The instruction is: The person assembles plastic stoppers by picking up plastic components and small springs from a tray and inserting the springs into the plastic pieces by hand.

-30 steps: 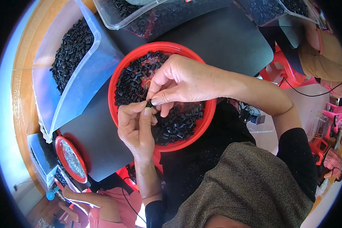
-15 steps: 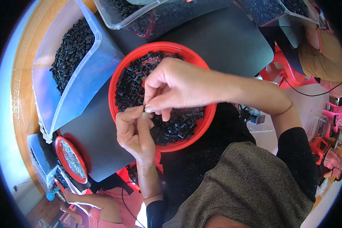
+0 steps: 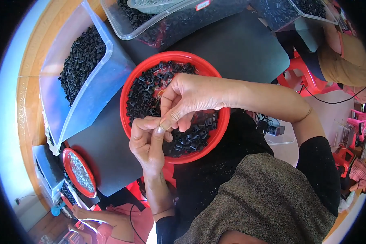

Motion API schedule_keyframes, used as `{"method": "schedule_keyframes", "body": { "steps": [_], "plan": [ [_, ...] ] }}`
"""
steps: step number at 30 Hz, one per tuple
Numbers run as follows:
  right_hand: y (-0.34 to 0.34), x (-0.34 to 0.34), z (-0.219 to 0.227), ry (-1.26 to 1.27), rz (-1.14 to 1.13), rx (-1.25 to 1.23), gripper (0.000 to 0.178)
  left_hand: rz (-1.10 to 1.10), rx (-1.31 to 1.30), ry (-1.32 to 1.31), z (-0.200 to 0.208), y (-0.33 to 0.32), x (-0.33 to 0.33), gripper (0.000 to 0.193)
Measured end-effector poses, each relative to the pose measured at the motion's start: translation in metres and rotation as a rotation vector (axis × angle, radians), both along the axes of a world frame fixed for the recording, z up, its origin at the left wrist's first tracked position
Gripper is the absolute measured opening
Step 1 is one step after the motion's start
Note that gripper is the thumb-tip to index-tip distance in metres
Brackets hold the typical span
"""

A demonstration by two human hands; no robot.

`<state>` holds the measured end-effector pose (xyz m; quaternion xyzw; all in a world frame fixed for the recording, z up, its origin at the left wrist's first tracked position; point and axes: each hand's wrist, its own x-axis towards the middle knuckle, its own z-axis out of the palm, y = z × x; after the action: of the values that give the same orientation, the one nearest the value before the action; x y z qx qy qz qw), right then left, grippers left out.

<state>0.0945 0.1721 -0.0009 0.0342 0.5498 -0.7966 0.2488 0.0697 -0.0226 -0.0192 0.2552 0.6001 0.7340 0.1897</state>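
Note:
Over a red basin (image 3: 226, 122), my two hands meet fingertip to fingertip. My left hand (image 3: 147, 144) is closed in a pinch, its thumb and forefinger pressed together at the tips. From the right, my right hand (image 3: 187, 97) reaches across the basin, thumb and forefinger likewise pinched against the left fingertips. Whatever sits between them is too small and covered to make out. Inside the basin lie many short black plastic tubes (image 3: 193, 140), with small silvery spring-like pieces (image 3: 162, 77) among them toward the far side.
A translucent bin (image 3: 110, 51) of black parts leans at the left. Another clear bin (image 3: 171, 20) stands behind the basin on the dark tabletop (image 3: 232, 44). A smaller red dish (image 3: 94, 185) holds silvery bits. Co-workers sit at the lower left (image 3: 114, 223) and upper right (image 3: 339, 61).
Both hands have shifted slightly right and down in the picture, still pinched together. The surroundings have shifted slightly in the picture too.

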Motion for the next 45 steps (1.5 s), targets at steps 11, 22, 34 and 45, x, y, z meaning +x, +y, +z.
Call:
{"method": "schedule_keyframes", "body": {
  "steps": [11, 22, 34, 45],
  "plan": [
    [0.016, 0.003, 0.012, 0.125, 0.008, 0.057, 0.021, -0.009, -0.086, -0.039, 0.012, 0.008, -0.003, 0.012],
    [0.018, 0.0, 0.017, 0.152, -0.006, 0.086, 0.019, 0.012, -0.104, -0.032, 0.02, 0.009, -0.006, 0.009],
    [0.017, -0.004, 0.015, 0.048, -0.006, 0.054, 0.019, 0.047, -0.129, -0.041, 0.028, 0.011, 0.002, 0.009],
    [0.013, -0.005, 0.027, 0.256, -0.045, 0.238, 0.021, 0.105, -0.234, 0.014, 0.036, 0.012, -0.006, 0.007]
  ]
}}
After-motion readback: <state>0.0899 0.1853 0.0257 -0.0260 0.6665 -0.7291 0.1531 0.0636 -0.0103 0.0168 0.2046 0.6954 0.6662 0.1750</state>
